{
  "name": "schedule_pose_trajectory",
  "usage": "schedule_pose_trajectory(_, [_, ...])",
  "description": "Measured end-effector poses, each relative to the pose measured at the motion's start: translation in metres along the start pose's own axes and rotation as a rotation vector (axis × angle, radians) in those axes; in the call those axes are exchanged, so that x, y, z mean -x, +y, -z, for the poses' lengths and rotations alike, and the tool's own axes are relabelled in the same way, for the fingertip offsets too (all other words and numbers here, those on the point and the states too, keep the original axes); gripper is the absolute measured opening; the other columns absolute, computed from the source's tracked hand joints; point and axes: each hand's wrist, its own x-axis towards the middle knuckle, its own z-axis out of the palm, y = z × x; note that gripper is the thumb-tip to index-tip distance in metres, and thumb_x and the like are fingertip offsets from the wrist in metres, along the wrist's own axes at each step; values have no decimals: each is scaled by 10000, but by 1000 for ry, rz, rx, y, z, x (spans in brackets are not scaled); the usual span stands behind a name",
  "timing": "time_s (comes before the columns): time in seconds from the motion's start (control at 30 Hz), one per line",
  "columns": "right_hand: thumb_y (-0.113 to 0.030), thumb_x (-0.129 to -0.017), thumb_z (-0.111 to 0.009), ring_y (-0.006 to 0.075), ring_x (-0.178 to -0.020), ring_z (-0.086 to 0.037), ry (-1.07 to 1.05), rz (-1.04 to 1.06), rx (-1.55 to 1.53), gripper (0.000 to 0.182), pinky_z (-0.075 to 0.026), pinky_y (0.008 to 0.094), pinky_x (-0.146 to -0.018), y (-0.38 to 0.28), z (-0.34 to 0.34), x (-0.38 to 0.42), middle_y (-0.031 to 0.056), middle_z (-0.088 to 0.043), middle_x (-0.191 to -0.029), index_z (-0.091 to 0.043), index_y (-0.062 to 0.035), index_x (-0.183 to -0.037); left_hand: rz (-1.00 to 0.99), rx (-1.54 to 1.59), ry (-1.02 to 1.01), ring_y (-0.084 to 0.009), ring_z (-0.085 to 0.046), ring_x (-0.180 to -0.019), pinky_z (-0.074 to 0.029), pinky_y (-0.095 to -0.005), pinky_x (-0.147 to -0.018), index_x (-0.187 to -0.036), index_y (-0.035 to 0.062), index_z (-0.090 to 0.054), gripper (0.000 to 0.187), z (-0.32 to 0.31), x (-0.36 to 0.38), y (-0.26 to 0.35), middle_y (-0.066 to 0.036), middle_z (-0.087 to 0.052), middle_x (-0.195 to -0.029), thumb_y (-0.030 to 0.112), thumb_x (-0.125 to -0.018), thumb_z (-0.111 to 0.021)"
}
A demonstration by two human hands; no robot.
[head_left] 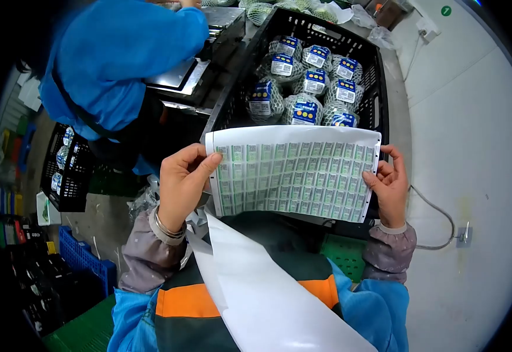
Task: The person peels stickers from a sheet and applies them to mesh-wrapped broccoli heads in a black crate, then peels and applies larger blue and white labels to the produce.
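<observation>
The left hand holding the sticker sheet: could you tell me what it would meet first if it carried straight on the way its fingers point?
The left hand points up and right across the sticker sheet, which it already grips. Beyond that, probably the black crate of netted, labelled produce, though depth is unclear.

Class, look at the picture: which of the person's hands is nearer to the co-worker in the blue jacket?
Left. The left hand grips the sticker sheet on the side below the co-worker; the right hand holds the far edge.
</observation>
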Motion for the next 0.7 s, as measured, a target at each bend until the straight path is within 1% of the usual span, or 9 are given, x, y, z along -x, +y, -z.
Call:
schedule_pose_trajectory(0.1, [44,-794,-594,154,-864,-622,-16,64,12,601,-497,251,-765,-3,-7,0,154,-626,-937,-303,-56,-1310,-80,118,47,-45,-514,-621,-420,-174,-587,-832,8,-578,117,-4,-4,-4,-5,-574,-733,115,-864,-614])
schedule_pose_trajectory(0.2, [25,-805,-581,161,-878,-618,-37,70,22,605,-485,264,-792,-7,-8,-3,161,-629,-974,-297,-56,-1333,-191,1,58,-47,-519,-655,-422,-174,-621,-805,7,-565,132,-6,-11,-11,-8,-574,-767,115,-864,-612])
schedule_pose_trajectory(0.23, [22,-804,-582,163,-889,-614,-59,64,23,607,-481,268,-800,-8,-7,-2,160,-625,-992,-296,-56,-1334,-167,-54,-21,-69,-572,-731,-450,-187,-661,-946,7,-526,126,1,-11,-14,-55,-606,-845,79,-867,-592])
schedule_pose_trajectory(0.33, [23,-781,-606,164,-950,-591,-89,160,18,594,-461,276,-835,-7,-13,-6,133,-603,-1035,-340,-46,-1308,-132,224,-13,-117,-612,-810,-474,-218,-694,-1124,37,-420,294,-9,-9,2,-121,-624,-923,36,-868,-565])
schedule_pose_trajectory(0.4, [31,-767,-619,161,-961,-584,-77,182,86,589,-456,277,-847,-8,-12,-9,123,-594,-1036,-364,-40,-1293,-190,163,-48,-179,-636,-856,-493,-250,-739,-1340,90,-223,601,-10,-10,5,-152,-625,-964,-30,-847,-545])
schedule_pose_trajectory(0.47, [45,-750,-639,138,-894,-596,-56,156,90,560,-475,243,-780,-8,-13,-7,105,-595,-1003,-420,-33,-1259,-313,215,-58,-172,-635,-868,-499,-253,-745,-1350,75,-301,601,-16,-9,9,-143,-622,-999,-65,-824,-556])
schedule_pose_trajectory(0.57, [56,-757,-636,96,-801,-600,-47,194,147,553,-477,191,-676,0,-9,-7,102,-598,-1021,-436,-21,-1267,-310,51,-175,-162,-635,-886,-508,-253,-739,-1270,31,-458,492,-4,-12,9,-145,-635,-1025,-87,-805,-567])
schedule_pose_trajectory(0.67, [69,-764,-622,80,-771,-595,-49,137,104,590,-469,182,-679,-2,2,-1,113,-589,-1079,-405,-8,-1306,-203,142,-117,-157,-638,-881,-508,-240,-729,-1191,-1,-549,415,4,-10,14,-156,-646,-1029,-99,-788,-580])
schedule_pose_trajectory(0.7, [93,-768,-603,74,-764,-597,-52,159,93,605,-461,172,-677,-3,2,1,127,-580,-1113,-386,3,-1325,-271,56,-94,-150,-644,-859,-503,-228,-716,-1219,-12,-524,453,5,-11,10,-154,-664,-985,-100,-779,-590])
